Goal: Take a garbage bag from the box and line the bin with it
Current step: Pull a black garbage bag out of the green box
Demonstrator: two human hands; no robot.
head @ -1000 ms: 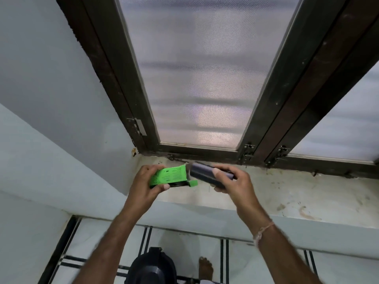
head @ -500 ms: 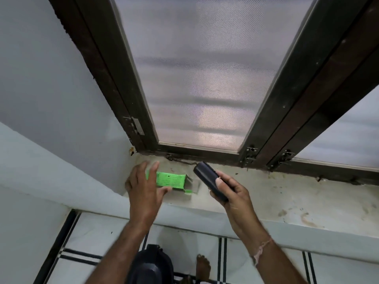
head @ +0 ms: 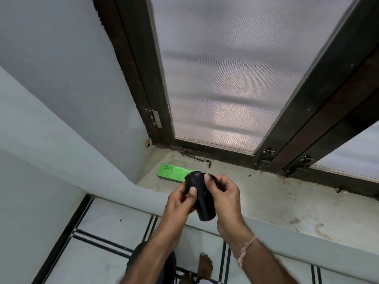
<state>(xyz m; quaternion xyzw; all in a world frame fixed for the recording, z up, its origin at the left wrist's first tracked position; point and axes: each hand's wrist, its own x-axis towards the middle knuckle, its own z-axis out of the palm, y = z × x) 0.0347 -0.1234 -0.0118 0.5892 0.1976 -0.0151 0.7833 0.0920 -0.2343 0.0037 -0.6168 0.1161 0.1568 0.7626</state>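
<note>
The left hand (head: 180, 201) has left the green box (head: 171, 173) lying on the sill (head: 276, 197). Its fingers now join the right hand (head: 225, 198), both pinching the bag roll (head: 205, 210).

Left hand (head: 180, 203) and right hand (head: 225, 199) both grip the black bag roll (head: 203, 203) over the front edge of the sill (head: 276, 193). Green box (head: 171, 173) lies flat at the sill's left end. Dark bin (head: 171, 265) sits on the floor below, mostly hidden by the left forearm.

The left forearm (head: 155, 249) is covering most of the bin (head: 171, 267), and the bottom edge is cutting off its base. The roll (head: 202, 201) is hiding the right end of the box (head: 172, 172), whose print is showing too small to read. Fingers (head: 208, 181) are masking the roll's sides.
</note>
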